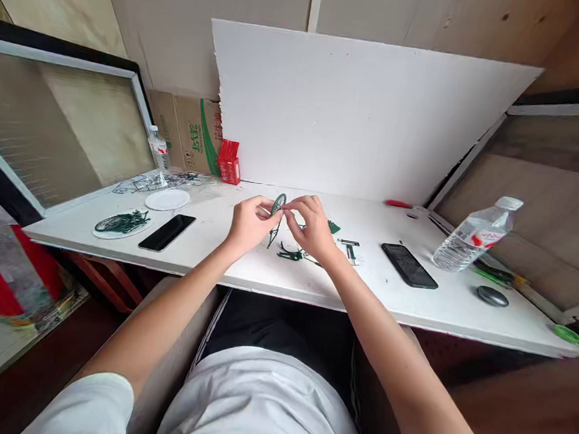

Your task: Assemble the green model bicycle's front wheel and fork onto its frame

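Note:
A small dark green spoked wheel [279,203] stands upright between the fingertips of my left hand [249,224], which is closed on it. Thin green parts [272,237] hang below the wheel; whether they are joined to it I cannot tell. At the wheel's right side, my right hand [315,227] is closed in a pinch near the hub. What its fingertips hold is too small to make out. Green model pieces [291,253] lie on the white table just under the hands, with thin green frame pieces [350,250] to their right.
A plate of green parts [121,222], a white plate [167,199] and a phone [166,232] lie left. Another phone [408,265], a water bottle [476,235] and a mouse [492,296] sit right. A red box [229,163] stands behind, beside a white board [357,115].

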The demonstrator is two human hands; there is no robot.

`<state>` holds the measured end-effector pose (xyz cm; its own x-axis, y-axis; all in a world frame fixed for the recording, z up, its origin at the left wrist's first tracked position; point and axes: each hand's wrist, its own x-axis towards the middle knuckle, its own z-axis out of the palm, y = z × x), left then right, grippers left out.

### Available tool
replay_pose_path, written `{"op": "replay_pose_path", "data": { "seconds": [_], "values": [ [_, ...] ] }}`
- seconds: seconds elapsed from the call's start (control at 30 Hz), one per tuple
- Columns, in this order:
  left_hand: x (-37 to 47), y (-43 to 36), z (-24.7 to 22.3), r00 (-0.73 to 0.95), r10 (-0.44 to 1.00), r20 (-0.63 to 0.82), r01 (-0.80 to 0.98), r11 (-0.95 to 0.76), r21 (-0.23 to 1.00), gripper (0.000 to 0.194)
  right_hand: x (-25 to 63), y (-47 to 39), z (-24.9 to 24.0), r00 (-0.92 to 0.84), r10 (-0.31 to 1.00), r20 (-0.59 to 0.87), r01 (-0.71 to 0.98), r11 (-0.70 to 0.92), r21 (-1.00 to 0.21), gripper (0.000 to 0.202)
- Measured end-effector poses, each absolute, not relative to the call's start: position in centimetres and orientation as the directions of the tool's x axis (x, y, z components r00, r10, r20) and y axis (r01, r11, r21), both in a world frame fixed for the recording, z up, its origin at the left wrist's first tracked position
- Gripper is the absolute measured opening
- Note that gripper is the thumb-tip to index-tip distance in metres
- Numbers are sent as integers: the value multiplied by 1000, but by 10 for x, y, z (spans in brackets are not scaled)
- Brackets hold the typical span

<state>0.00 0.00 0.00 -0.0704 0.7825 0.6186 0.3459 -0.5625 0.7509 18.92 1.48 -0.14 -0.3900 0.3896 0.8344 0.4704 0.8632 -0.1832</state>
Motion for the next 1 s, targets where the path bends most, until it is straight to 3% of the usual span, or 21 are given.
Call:
{"op": "replay_pose_path", "data": {
  "seconds": [0.37,1.0],
  "values": [
    [4,-3,-1,-60,707,705,417,-624,661,20,186,14,1,-275,554,785,403,808,-429,27],
    [7,-7,1,-51,703,709,376,-645,666,18,184,12,3,-248,583,774,405,788,-464,35]
  ]
}}
